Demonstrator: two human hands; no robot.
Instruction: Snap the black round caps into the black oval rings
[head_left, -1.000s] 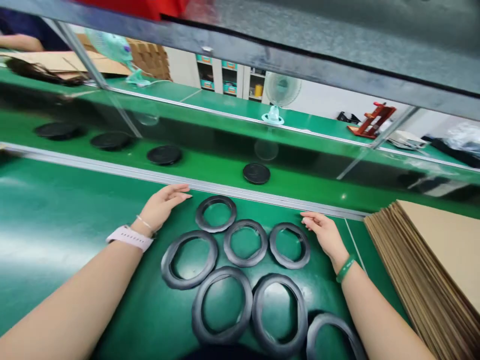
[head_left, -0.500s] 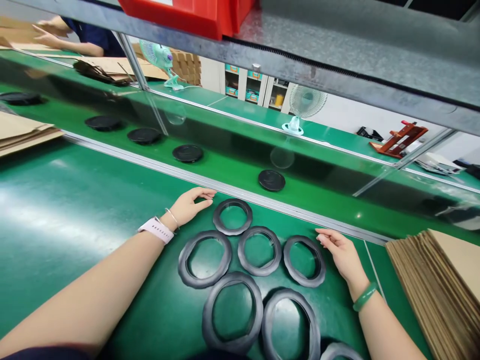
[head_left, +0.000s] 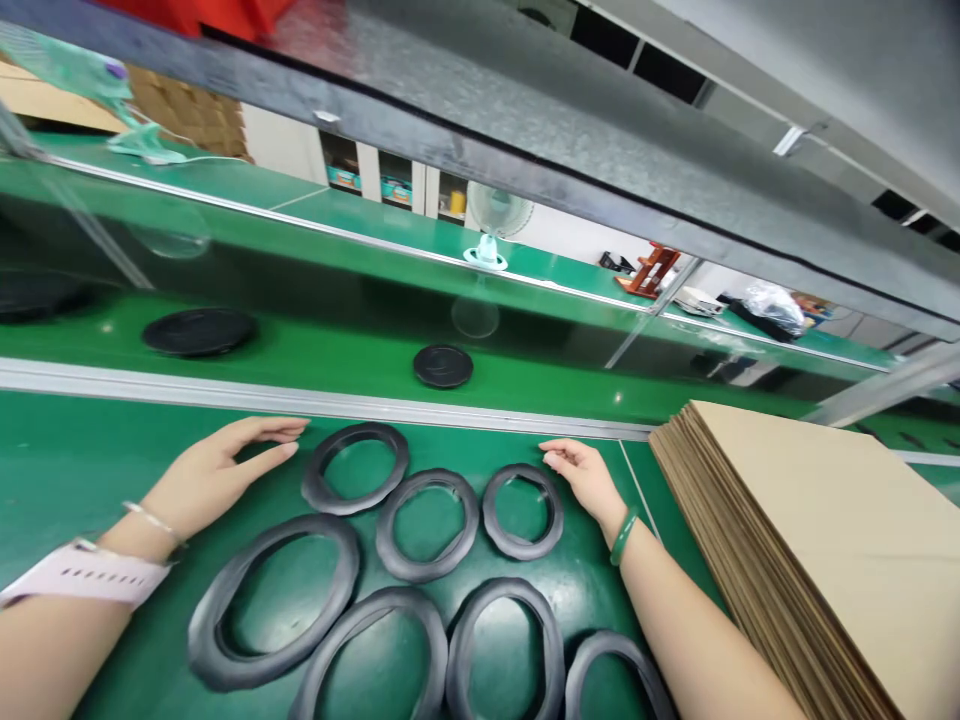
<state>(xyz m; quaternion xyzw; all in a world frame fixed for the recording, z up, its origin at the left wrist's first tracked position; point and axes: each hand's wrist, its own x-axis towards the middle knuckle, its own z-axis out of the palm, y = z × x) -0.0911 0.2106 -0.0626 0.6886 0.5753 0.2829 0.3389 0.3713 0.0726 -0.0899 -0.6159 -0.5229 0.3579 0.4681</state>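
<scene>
My left hand (head_left: 214, 475) is beside a black ring (head_left: 316, 485) on the green table. Its fingers are stretched out, the thumb apart from them, with nothing held. On the other side of the group, my right hand (head_left: 585, 480) hovers or rests just past another black ring (head_left: 525, 550), its fingers loosely bent and holding nothing. Whether it touches the table I cannot tell. Between and below the hands lie several more such rings, among them a middle ring (head_left: 385, 530) and a larger-looking ring (head_left: 206, 625) nearer my left forearm. The lowest ones are cut off by the frame.
Beyond a metal rail (head_left: 360, 408) runs a green belt-like strip carrying a round black disc (head_left: 442, 366) and another disc (head_left: 199, 332). A stack of cardboard (head_left: 817, 530) stands at the right. A metal shelf (head_left: 480, 110) crosses overhead, with a fan (head_left: 487, 245) behind.
The view has swung to the right, so rings and hands appear further left and more of the cardboard stack shows. Both hands keep about the same places beside the rings.
</scene>
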